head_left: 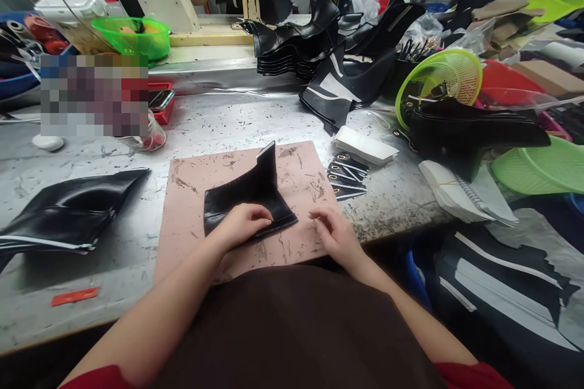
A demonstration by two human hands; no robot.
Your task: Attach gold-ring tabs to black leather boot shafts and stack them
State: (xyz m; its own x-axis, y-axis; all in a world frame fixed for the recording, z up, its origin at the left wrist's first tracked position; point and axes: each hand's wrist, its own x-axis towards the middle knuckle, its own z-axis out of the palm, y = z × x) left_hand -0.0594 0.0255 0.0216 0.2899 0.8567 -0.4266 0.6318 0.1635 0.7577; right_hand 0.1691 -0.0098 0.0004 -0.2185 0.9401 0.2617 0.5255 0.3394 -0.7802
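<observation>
One black piece (239,197) lies on the pink board (177,225); left hand (244,222) curls on it, whether clamped, cannot tell; right hand (336,233), digits apart, at board's right edge.

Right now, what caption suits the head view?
Left hand touching a black piece on a pink board, right hand apart.

A black, leather-like piece (241,194) lies on the pink board (310,179), one flap (269,167) apparently raised.

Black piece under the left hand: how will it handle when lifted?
The black piece is probably semi-stiff: its far part stands up with no hand on it. Thin edges suggest it's light; the smooth surface may slip.
</observation>
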